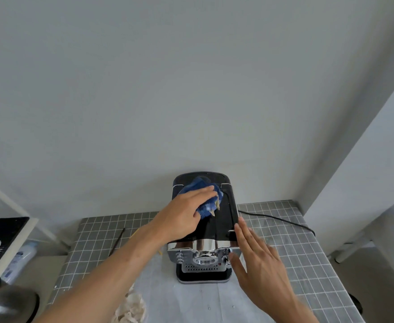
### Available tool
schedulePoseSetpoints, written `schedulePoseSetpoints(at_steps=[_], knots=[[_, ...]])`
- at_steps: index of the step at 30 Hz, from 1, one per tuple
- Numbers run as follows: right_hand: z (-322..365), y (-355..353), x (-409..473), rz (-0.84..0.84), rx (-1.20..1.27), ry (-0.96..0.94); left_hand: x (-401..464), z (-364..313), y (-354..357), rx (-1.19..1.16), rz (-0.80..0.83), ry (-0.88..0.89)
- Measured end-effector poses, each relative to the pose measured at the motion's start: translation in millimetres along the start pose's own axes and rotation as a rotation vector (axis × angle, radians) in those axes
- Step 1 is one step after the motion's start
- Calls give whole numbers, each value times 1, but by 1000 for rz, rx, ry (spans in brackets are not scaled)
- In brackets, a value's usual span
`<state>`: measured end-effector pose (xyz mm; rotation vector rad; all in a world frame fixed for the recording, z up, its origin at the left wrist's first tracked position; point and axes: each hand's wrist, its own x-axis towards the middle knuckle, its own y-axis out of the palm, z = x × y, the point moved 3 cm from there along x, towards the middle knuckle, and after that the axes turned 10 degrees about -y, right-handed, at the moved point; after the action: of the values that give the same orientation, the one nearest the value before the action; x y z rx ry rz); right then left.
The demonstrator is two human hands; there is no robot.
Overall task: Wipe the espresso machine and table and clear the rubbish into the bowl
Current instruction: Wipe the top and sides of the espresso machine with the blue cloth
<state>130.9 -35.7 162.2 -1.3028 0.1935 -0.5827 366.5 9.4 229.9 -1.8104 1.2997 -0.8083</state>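
Observation:
A black and chrome espresso machine (pixel 224 220) stands on a grey tiled table (pixel 291 248) against the wall. My left hand (pixel 182 217) presses a crumpled blue cloth (pixel 206 197) onto the machine's black top, near its back. My right hand (pixel 258 264) lies flat with fingers apart against the machine's right side, holding nothing. Crumpled whitish paper rubbish (pixel 130 308) lies on the table under my left forearm. A dark thin stick (pixel 116 241) lies on the table's left part. A metal bowl (pixel 7 304) sits low at the left, off the table.
The machine's black cable (pixel 279 217) runs right across the table to its edge. A white shelf frame (pixel 12 250) with a black mesh tray stands at the left, a plastic bottle (pixel 19 262) below it. White walls close in behind and at the right.

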Motion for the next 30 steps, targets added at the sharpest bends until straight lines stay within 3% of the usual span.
schedulePoseSetpoints(at_steps=[3, 6, 10, 15, 21, 30], knots=[[0, 0, 0, -1, 3, 6, 0, -3, 16, 289, 20, -73], [-1, 0, 1, 18, 10, 11, 3, -3, 31, 247, 84, -113], [-1, 1, 2, 28, 7, 24, 23, -6, 34, 259, 14, -9], [0, -2, 3, 24, -26, 18, 66, 5, 39, 356, -7, -60], [0, -3, 0, 40, -35, 16, 69, -7, 29, 193, -46, -149], [-1, -2, 1, 15, -57, 15, -17, -30, 33, 99, 111, 30]])
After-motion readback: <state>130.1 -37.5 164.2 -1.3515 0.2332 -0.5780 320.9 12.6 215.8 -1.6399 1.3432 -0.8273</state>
